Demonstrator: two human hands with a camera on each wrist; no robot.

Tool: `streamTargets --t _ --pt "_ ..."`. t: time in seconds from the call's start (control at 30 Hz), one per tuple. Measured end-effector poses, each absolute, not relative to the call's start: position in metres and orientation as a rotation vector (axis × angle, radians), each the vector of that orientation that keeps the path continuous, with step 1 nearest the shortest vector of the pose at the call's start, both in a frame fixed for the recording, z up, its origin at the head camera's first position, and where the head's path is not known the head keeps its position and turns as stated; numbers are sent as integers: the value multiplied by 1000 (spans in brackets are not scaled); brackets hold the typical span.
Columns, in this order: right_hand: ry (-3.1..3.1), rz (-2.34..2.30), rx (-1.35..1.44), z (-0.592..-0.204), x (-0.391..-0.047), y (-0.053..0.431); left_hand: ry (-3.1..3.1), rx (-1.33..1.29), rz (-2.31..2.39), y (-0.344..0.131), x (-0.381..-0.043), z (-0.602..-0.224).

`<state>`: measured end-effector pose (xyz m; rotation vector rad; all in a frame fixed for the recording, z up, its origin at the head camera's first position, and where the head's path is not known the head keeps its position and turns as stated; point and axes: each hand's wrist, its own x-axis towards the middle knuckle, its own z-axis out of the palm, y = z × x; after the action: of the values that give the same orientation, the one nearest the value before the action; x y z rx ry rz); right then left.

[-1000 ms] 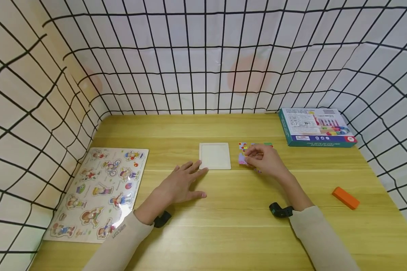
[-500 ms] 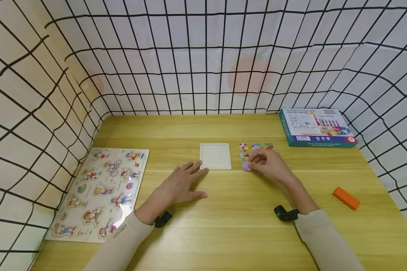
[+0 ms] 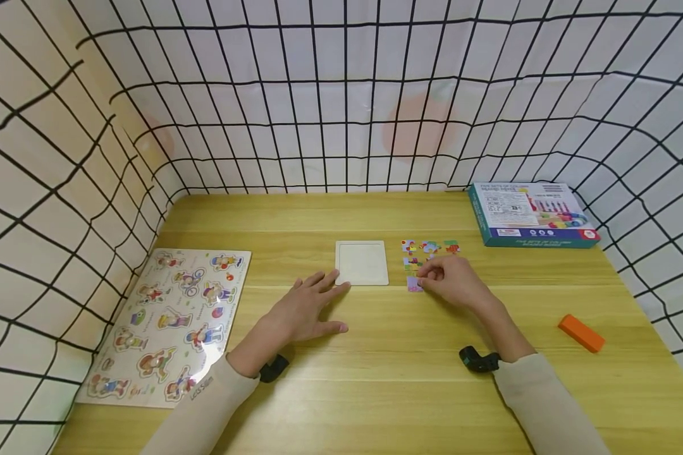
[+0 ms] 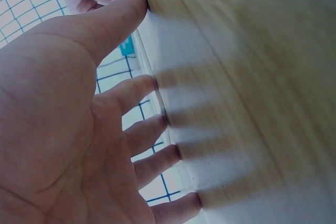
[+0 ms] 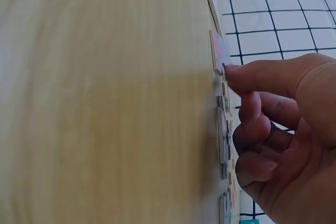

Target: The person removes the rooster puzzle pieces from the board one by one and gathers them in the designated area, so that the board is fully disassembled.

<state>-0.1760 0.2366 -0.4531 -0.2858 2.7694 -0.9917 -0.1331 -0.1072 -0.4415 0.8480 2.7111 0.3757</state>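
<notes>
My right hand [image 3: 452,281] pinches a light purple jigsaw puzzle piece [image 3: 413,284] low over the wooden table. In the right wrist view, the thumb is at the edge of this puzzle piece [image 5: 218,53], and the other fingers curl in behind. Several more colourful puzzle pieces [image 3: 408,246] lie just beyond, some partly hidden by the hand. To their left is a pale square puzzle tray [image 3: 362,263] with a raised rim. My left hand [image 3: 310,309] is spread out, its fingertips on the table and right at the tray's near left corner.
A large board with cartoon figures [image 3: 167,321] lies at the left, partly under the left sleeve. At the back right is a teal-edged box [image 3: 532,215]. An orange block [image 3: 580,333] lies on the right, and black wire grid [image 3: 344,95] walls enclose the table.
My right hand has drawn the light purple puzzle piece toward me and slightly right, apart from the other pieces, more of which now show. The left hand has stayed in place.
</notes>
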Motion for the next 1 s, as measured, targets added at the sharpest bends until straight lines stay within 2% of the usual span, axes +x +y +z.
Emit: streamTargets --t 1.0 --pt "2817 -1094 -231 -447 -184 253 2716 845 421 -108 -140 -442"
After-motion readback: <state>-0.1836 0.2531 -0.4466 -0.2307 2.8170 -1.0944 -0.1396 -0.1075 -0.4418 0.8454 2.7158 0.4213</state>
